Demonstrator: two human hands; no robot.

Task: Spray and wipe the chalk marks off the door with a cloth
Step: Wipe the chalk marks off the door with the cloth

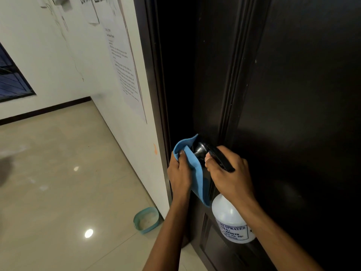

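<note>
Your left hand (178, 173) grips the blue cloth (197, 173) beside the metal door knob (200, 149); your right hand (228, 173) holds the spray bottle (230, 222). A teal tub (146, 221) sits on the floor (58, 173) (against the wall (136, 133), near the door (293, 94)).

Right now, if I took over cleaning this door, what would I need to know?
Left hand grips the blue cloth beside the round metal door knob. Right hand holds the white plastic spray bottle by its black trigger head, close to the dark brown door. Done: can't tell; no clear chalk marks show, only a few faint specks higher up. Left: check the panels, spray and wipe any marks.
</note>
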